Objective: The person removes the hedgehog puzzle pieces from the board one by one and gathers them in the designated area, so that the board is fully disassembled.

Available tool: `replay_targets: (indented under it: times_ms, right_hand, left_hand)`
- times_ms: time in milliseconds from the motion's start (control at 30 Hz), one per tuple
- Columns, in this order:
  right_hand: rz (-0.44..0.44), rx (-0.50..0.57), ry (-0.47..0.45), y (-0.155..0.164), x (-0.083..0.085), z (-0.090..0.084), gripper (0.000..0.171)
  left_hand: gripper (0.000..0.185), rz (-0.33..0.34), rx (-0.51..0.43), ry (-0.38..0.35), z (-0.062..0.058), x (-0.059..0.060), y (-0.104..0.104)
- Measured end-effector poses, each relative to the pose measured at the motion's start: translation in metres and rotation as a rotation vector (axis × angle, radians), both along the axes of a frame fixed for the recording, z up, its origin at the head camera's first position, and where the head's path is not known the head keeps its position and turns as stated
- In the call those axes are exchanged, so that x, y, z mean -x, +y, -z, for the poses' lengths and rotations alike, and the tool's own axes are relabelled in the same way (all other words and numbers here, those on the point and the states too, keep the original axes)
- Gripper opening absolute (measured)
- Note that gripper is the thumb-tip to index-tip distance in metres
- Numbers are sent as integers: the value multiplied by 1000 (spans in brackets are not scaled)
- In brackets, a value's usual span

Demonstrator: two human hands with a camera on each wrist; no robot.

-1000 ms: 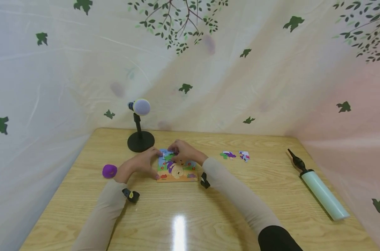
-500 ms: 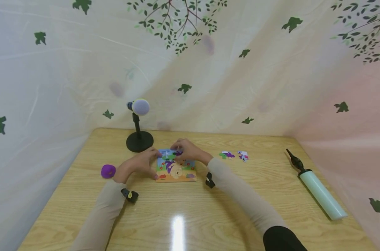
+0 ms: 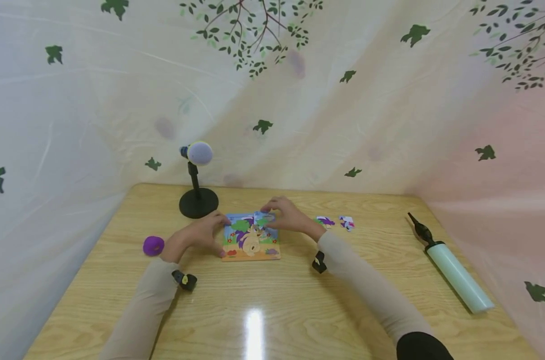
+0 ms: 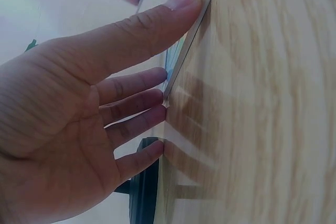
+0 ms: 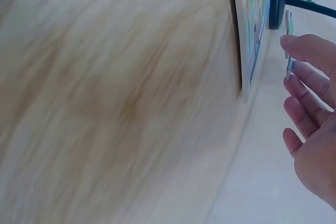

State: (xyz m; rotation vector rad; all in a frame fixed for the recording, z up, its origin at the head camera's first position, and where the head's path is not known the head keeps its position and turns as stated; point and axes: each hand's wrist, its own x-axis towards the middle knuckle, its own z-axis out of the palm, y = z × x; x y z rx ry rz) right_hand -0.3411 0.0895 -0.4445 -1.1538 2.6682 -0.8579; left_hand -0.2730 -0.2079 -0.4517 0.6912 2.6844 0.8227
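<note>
Left hand [image 3: 199,236] flat-fingered steadies the puzzle board [image 3: 251,242]; right hand [image 3: 289,217] pinches a half-hidden piece [image 5: 288,45].

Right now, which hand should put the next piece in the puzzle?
Probably the right hand: it already pinches a puzzle piece beside the puzzle board, with the loose pieces on its side. The left hand rests flat against the board's left edge.

No readable text, label or number shows anywhere
</note>
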Motion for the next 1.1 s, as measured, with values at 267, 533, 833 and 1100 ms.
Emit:
replay_targets:
  times_ms: [267,533,833,1100]
  right_hand:
    - [19,48,10,34,-4,-7,39]
    - [39,34,55,71,1,-14,37]
    - [68,-28,50,96,5,-13,35]
    - [56,-58,41,101,4,-6,35]
  left_hand:
    - [85,-4,5,1,1,0,-2]
    - [87,0,2,8,0,1,-2]
    - [86,4,-6,-2,1,3,-3]
    - [85,0,-8,-24,1,1,-1]
